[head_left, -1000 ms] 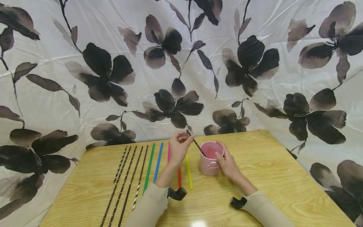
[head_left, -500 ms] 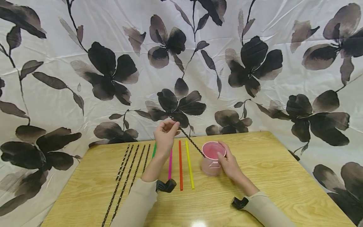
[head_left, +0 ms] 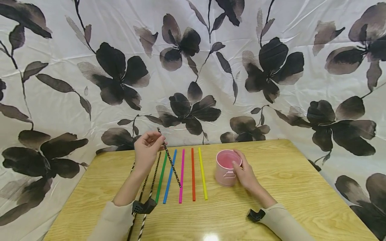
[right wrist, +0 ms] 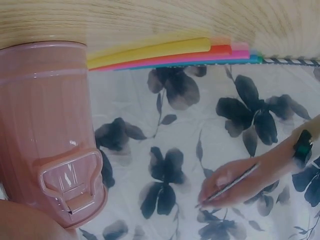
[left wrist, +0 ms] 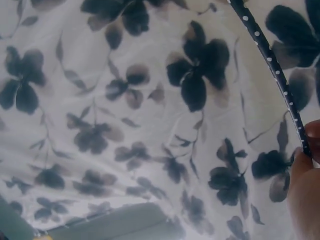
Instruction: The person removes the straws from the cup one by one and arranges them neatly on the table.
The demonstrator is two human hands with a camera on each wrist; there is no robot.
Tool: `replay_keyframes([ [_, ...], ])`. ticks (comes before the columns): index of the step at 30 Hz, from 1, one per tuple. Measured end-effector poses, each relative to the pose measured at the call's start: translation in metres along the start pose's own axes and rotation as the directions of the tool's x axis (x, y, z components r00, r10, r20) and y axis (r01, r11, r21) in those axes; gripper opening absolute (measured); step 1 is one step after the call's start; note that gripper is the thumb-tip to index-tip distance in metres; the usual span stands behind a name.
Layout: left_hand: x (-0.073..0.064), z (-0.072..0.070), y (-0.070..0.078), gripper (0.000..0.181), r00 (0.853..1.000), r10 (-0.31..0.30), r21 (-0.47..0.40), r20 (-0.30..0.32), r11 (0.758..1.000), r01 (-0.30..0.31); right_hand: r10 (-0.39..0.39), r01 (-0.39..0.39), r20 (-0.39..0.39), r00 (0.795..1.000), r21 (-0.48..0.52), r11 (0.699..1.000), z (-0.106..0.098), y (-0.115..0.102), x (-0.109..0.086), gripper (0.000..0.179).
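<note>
My left hand [head_left: 146, 150] pinches a black straw with white dots [head_left: 173, 167] near its upper end. The straw slants down to the right, its lower end over the pink straw [head_left: 182, 177]. Up close in the left wrist view, the dotted straw [left wrist: 272, 62] runs up and left from thumb and finger. With fingers round the far side and thumb at the rim, my right hand [head_left: 247, 175] holds a small pink pail [head_left: 224, 175] on the table. Its little folding handle [right wrist: 70, 175] shows in the right wrist view. Inside, only pink shows.
Yellow [head_left: 203, 177], red [head_left: 193, 177], blue [head_left: 167, 189] and green [head_left: 161, 180] straws lie in a row left of the pail. Several dark patterned straws lie further left, partly hidden by my left arm. A floral cloth [head_left: 223, 67] hangs behind the wooden table [head_left: 289, 187].
My left hand has drawn the dotted straw out of the pail and carried it left over the coloured straws. My right hand keeps its hold on the pail.
</note>
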State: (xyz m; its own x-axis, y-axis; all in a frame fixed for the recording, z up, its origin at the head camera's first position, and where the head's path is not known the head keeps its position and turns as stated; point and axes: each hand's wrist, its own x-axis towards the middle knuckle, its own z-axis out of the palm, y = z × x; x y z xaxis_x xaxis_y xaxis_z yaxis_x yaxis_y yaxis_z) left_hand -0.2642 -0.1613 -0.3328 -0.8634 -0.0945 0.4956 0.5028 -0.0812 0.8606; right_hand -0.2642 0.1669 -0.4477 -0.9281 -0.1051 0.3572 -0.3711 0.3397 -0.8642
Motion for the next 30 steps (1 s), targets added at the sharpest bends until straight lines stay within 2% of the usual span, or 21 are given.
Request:
replay_keyframes([
  [3, -0.011, -0.017, 0.005, 0.019, 0.998, -0.042, 0.103, 0.039, 0.994, 0.038, 0.002, -0.002, 0.005, 1.000, -0.008, 1.000, 0.001, 0.016, 0.003, 0.046],
  [6, -0.020, -0.035, 0.007, 0.017, 0.991, -0.075, 0.181, 0.113, 0.982, 0.054, -0.004, 0.004, -0.002, 1.000, -0.015, 1.000, 0.002, 0.029, 0.005, 0.046],
  [8, -0.025, -0.047, 0.007, 0.016, 0.984, -0.090, 0.241, 0.155, 0.969, 0.051, -0.006, 0.006, -0.003, 1.000, -0.012, 1.000, 0.002, 0.029, 0.005, 0.045],
  [11, -0.033, -0.065, 0.005, 0.016, 0.971, -0.116, 0.321, 0.210, 0.946, 0.044, -0.017, 0.017, -0.003, 1.000, -0.003, 1.000, 0.001, 0.016, 0.003, 0.045],
  [16, -0.048, -0.105, -0.009, 0.016, 0.957, -0.189, 0.431, 0.222, 0.899, 0.077, -0.024, 0.024, -0.003, 1.000, -0.002, 1.000, 0.001, -0.006, -0.001, 0.045],
  [21, -0.065, -0.150, -0.024, 0.022, 0.941, -0.264, 0.520, 0.209, 0.846, 0.122, -0.007, 0.007, -0.004, 1.000, 0.006, 1.000, 0.002, -0.010, -0.001, 0.044],
  [23, -0.072, -0.165, -0.027, 0.024, 0.929, -0.313, 0.540, 0.196, 0.826, 0.164, -0.004, 0.004, -0.009, 1.000, 0.002, 1.000, 0.003, -0.010, -0.001, 0.045],
  [27, -0.086, -0.191, -0.030, 0.026, 0.893, -0.414, 0.577, 0.175, 0.778, 0.248, -0.008, 0.008, -0.015, 1.000, -0.002, 1.000, 0.003, -0.009, 0.000, 0.045],
  [30, -0.095, -0.205, -0.034, 0.028, 0.878, -0.450, 0.611, 0.165, 0.746, 0.267, -0.004, 0.004, -0.017, 1.000, -0.002, 1.000, 0.003, -0.008, 0.000, 0.044],
])
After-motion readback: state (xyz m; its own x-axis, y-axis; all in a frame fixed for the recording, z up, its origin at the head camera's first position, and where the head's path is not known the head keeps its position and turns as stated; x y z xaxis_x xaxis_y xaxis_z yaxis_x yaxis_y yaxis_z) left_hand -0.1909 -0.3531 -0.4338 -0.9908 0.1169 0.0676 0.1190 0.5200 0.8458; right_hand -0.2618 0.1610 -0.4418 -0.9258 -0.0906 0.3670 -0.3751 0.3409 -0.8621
